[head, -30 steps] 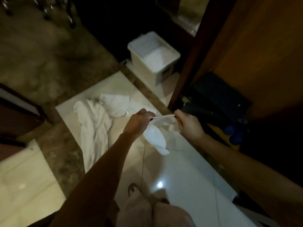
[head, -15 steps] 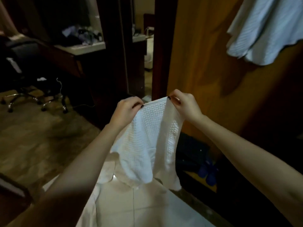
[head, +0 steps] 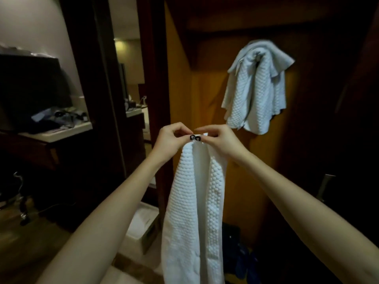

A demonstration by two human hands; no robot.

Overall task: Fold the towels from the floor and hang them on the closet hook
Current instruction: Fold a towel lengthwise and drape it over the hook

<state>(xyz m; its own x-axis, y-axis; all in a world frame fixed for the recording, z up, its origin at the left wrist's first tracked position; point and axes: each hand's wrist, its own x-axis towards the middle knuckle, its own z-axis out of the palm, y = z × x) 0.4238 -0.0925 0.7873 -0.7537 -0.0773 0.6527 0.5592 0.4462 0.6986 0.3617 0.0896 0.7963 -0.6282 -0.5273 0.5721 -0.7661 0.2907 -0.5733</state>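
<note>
- Right now we pinch the top hem of the white towel [head: 192,201] with both hands. The left hand [head: 174,138] and right hand [head: 220,140] touch at the centre of the frame, thumbs and fingertips closed on the gathered corners. The cloth hangs down in two long panels toward the lower centre.
- Only fingertips hold a thin hem, so we judge the thick towel could slide free if one hand lets go to regrip.
- The lower ends run out of the bottom of the frame, so we cannot tell whether the panels match. A crooked fold may follow.
- The hung bundle [head: 256,89], upper right on the closet panel [head: 205,78], hides the hook completely. Adding another towel could miss the hook or pull that bundle off.
- Counted: two hands and one towel held. There is one hung bundle, seemingly of several layers, though we cannot tell how many towels. One white bin [head: 143,220] sits at lower centre-left. We see no towels on the floor.
</note>
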